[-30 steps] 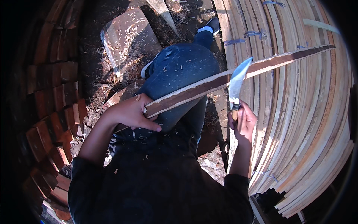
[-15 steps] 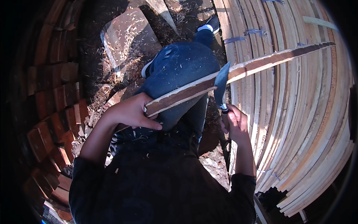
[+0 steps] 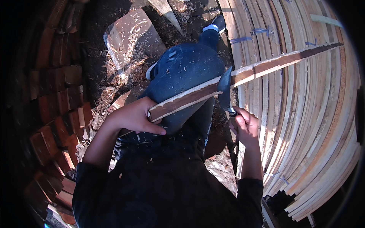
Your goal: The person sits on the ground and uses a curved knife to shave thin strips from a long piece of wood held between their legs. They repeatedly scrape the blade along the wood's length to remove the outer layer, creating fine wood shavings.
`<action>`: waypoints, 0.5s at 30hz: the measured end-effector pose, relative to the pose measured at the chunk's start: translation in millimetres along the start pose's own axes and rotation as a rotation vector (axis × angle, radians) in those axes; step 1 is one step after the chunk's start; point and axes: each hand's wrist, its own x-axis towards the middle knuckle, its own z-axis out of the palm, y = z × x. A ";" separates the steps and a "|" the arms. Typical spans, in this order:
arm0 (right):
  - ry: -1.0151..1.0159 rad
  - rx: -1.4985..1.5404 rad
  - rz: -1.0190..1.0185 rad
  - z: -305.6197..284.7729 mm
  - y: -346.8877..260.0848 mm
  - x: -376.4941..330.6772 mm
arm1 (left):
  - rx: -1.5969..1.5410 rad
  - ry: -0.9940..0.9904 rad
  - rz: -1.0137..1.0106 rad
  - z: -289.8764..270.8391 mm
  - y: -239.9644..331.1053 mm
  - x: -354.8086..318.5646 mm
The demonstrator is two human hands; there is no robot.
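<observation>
A long wooden strip [image 3: 186, 99], brown on its face with pale rough edges, lies slantwise over my thigh, and its far end reaches over the stacked planks on the right. My left hand [image 3: 138, 116] is closed round its near end, thumb stretched along below it. In my right hand [image 3: 245, 123] is the dark handle of a knife [image 3: 225, 89] with a broad, curved, pointed blade. That blade lies across the strip near its middle, covering a short part of it. Whether the edge is cutting into the wood cannot be made out.
Long pale planks [image 3: 304, 125] lie stacked on the right, with blue ties [image 3: 260, 30] round some. Reddish-brown wood blocks [image 3: 57, 102] are piled on the left. A flat board [image 3: 138, 34] strewn with shavings lies on the ground ahead, beside a pointed wood piece [image 3: 165, 11].
The knife and my right hand have shifted slightly right and toward me, and the blade has turned a little. My left hand and the strip stay almost in place.
</observation>
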 end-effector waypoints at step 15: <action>0.186 0.159 -0.137 -22.5 -4.3 10.3 | 0.004 -0.010 0.016 0.1 -4.4 1.9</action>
